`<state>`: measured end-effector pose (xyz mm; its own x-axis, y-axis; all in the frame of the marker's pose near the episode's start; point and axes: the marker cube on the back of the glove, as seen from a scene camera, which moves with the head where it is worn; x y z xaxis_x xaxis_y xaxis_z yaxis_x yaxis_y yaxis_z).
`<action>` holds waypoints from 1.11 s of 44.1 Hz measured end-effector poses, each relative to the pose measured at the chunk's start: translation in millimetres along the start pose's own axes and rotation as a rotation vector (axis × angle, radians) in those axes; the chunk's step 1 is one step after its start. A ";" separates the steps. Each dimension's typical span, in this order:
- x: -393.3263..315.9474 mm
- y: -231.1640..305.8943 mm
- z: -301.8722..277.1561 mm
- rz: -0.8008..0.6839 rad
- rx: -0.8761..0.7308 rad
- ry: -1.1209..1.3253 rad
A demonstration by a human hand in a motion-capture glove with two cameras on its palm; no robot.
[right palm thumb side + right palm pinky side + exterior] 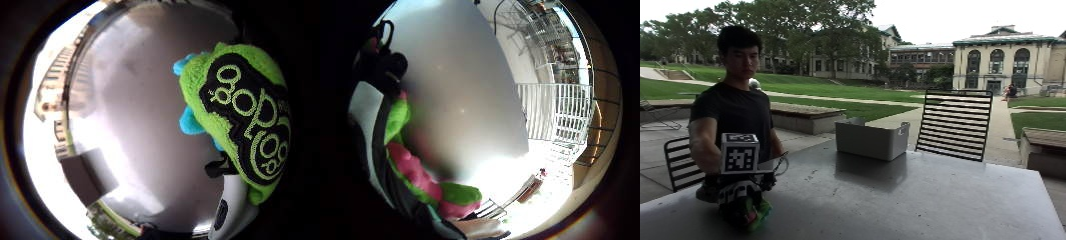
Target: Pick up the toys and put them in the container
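Gripping the green plush toy (750,212) at the counter's (906,200) near left, the gloved right hand (736,192) should lift it clear before crossing toward the far grey container (869,140).

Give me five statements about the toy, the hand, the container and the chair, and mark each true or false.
1. The gloved right hand is down at a green toy at the near end of the table. True.
2. The toy already lies in the container. False: it is at the hand, well apart from the container at the far edge.
3. The container is grey and open on top. True.
4. The toy is plain green all over. False: the palm views show a black patch with green rings, and pink and blue parts too.
5. A slatted chair stands behind the table, beside the container. True.
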<state>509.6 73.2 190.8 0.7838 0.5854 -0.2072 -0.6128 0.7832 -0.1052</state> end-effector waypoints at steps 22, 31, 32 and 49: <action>-63.6 19.6 -105.6 -0.008 0.021 -0.110; -139.1 37.8 -212.6 -0.117 0.183 -0.159; -148.7 41.0 -222.9 -0.134 0.193 -0.166; -341.8 120.9 -324.4 -0.386 0.332 -0.125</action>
<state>134.9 -100.1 -66.7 0.9647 0.2456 -0.0946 -0.2278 0.9592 0.1672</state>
